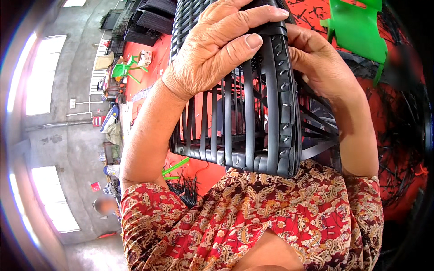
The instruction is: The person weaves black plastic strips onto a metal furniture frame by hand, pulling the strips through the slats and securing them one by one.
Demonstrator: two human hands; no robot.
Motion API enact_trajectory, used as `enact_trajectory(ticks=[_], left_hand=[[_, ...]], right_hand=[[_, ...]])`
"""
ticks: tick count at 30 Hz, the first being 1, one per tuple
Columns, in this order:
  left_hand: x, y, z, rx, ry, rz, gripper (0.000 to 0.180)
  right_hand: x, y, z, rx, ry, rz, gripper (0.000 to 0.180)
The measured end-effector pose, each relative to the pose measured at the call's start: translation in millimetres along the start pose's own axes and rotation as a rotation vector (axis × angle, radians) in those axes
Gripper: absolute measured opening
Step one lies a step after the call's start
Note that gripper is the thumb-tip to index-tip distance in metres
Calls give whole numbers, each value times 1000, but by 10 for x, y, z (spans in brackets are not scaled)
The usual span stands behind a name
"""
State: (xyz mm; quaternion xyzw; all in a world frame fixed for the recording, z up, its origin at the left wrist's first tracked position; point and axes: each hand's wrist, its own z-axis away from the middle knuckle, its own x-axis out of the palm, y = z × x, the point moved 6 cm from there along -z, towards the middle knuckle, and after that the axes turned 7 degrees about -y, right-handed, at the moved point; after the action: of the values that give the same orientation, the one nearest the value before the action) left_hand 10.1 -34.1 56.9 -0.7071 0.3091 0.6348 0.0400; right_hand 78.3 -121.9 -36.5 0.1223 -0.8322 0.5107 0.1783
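A black frame wrapped in woven plastic strips (253,131) is held up close in front of me, resting against my red patterned blouse. My left hand (221,45) grips its upper part, fingers laid over the top band and thumb pressed on a vertical strip. My right hand (318,63) holds the frame's right edge from behind, with its fingers partly hidden by the strips. Small staples or nails dot the black bands along the right corner.
A red floor covering (398,135) strewn with black strip offcuts lies beyond. A green plastic chair (357,27) stands at upper right, another green chair (123,70) farther left. Stacked black woven pieces (149,20) sit at the back. A person (105,205) is at lower left.
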Motion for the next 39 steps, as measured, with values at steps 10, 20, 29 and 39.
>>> enact_trajectory(ticks=[10,20,29,39], left_hand=[[229,-193,32,-151,263,479,36],[398,-348,-448,34,280,158,38],[353,-458,-651,-137,134,403,40],[501,-526,-783,-136,164,1090,21]], right_hand=[[-340,-111,308,386,103,297,24],[-754,-1086,427,610,145,894,24],[-113,-1416,-245,755,-52,1574,16],[-895,-2427,543,583,247,1673,42]])
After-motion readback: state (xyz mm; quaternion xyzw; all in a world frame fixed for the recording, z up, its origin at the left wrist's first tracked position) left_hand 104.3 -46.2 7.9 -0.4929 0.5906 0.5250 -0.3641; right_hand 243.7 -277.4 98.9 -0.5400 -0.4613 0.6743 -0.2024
